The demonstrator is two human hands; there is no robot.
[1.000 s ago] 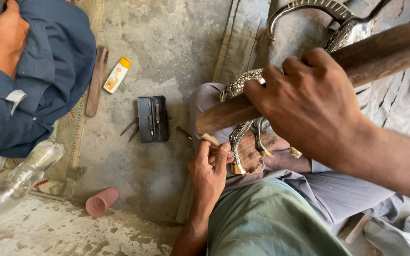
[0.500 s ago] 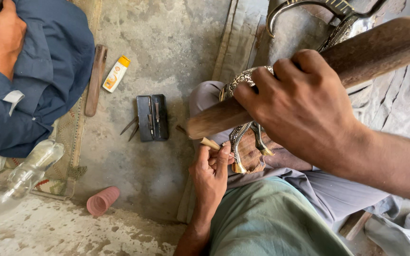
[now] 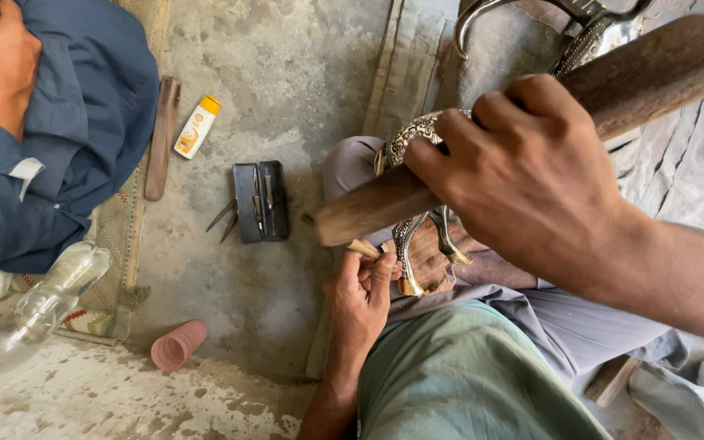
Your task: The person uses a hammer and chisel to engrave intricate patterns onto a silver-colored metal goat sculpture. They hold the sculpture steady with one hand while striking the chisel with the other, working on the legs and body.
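Gripping a thick brown wooden baton near its middle, right hand wrapped tight round the shaft, lower end angled down toward the centre of the frame, seemingly as a mallet over the work. Pinching a small pale wooden peg between thumb and fingertips, left hand closed on it just below the baton's tip, apparently to steady it as a punch against the ornate silver-and-brass curved metal piece. Resting across the lap at centre, that engraved piece, partly hidden behind the right hand, brass-tipped prongs pointing down beside the peg, probably braced on the thigh for firmness. Lying on bare concrete left of centre: an open black tool case with small picks beside it, a yellow-capped white tube, a flat brown wooden stick. Lower left: a pink ribbed cup on its side, a clear plastic bottle. Upper left: another person's blue sleeve.
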